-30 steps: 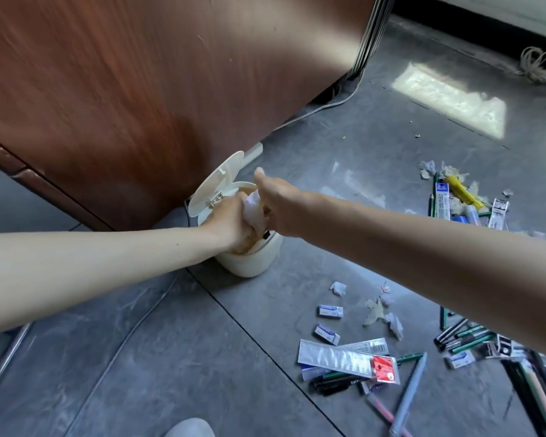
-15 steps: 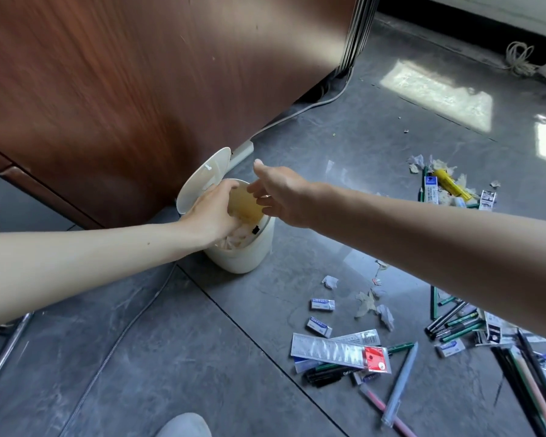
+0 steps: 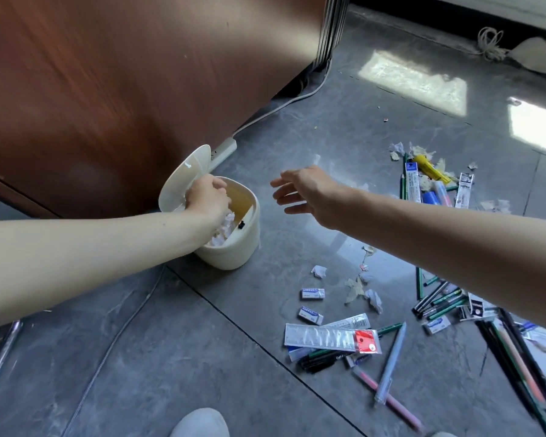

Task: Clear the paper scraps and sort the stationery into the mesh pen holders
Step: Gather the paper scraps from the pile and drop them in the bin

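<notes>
left hand (image 3: 207, 197) curled into bin (image 3: 234, 250) over paper scraps (image 3: 224, 230), grip unclear | right hand (image 3: 306, 190) spread, empty | eraser (image 3: 312, 293) blue label unreadable

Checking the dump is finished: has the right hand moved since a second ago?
Yes. The right hand has pulled rightward off the open bin, now clear of its rim.
</notes>
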A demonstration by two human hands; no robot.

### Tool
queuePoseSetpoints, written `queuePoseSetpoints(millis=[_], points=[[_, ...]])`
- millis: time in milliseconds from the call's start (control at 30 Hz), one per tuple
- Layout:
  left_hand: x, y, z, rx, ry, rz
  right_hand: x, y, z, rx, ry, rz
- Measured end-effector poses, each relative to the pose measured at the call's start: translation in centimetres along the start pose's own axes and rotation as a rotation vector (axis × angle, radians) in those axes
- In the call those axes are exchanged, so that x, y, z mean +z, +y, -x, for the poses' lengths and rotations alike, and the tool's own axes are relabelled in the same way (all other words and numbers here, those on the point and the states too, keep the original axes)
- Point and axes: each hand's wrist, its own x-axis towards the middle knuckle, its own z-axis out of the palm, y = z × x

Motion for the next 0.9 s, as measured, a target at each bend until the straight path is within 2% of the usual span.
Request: queuePoseSetpoints(millis=[67, 167, 300, 400, 467, 533, 600, 667, 767, 833, 900], points=[[0.4, 0.6, -0.1, -0.044, 0.082, 0.034, -1.5, 1.3, 0.3, 0.027, 0.006, 0.004], [1.1, 0.7, -0.2, 0.044, 0.197, -0.025, -3.9, 3.5, 0.6, 0.099, 0.02, 0.024], [2.0, 0.4, -0.7, 0.068, 0.23, -0.092, -7.0, 5.7, 0.9, 0.172, 0.077, 0.037], [2.4, 1.8, 0.8, 0.28, 0.194, -0.057, -8.7, 7.0, 1.3, 0.199, 0.139, 0.083], [3.6, 2.9, 2.5, 0.526, 0.075, 0.017, -9.3, 8.4, 1.8, 0.214, 0.171, 0.23], [5.6, 3.6, 4.1, 0.666, -0.194, -0.027, -9.8, 10.3, 2.4, 0.215, 0.158, 0.466], [8.2, 3.2, 5.1, 0.665, -0.54, -0.229, -10.0, 12.0, 3.2, 0.252, 0.107, 0.661], [10.8, 2.0, 5.8, 0.648, -0.793, -0.514, -10.2, 13.6, 3.6, 0.287, 0.047, 0.779], [13.7, -0.1, 6.3, 0.572, -0.907, -0.731, -10.3, 15.2, 3.5, 0.354, 0.032, 0.8], [15.3, -1.1, 6.4, 0.493, -0.903, -0.786, -10.2, 16.2, 3.3, 0.362, 0.063, 0.739], [16.5, -1.6, 6.3, 0.445, -0.878, -0.805, -10.0, 17.3, 3.0, 0.303, 0.065, 0.815]])
